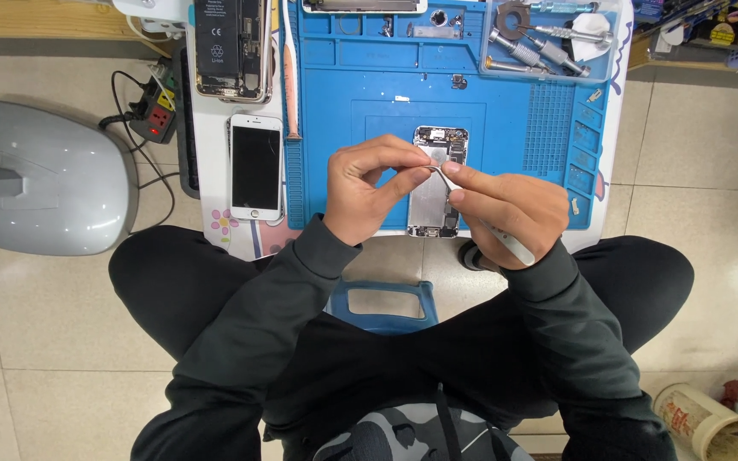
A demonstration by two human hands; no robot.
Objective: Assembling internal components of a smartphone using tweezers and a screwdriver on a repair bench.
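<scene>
Above the opened phone chassis (438,182) at the blue mat's (360,119) six o'clock edge, the right hand (506,209) pinches tweezers (493,229) shut; the left hand (369,189) closes finger and thumb at their tip, perhaps on a tiny part. Anything that small looks light, slippery and fragile, best held by its edges.

A small white tabletop (215,183) carries a blue work mat (369,85) that covers most of it. On the mat lies an opened phone chassis (434,192) with its inner parts bare, and at the mat's far right corner sits a clear tray (548,38) of metal tools. Left of the mat, directly on the tabletop, a white phone (255,166) lies face up, with a second opened phone (231,47) showing a black battery beyond it. A slim tool (290,77) lies along the mat's left edge.
</scene>
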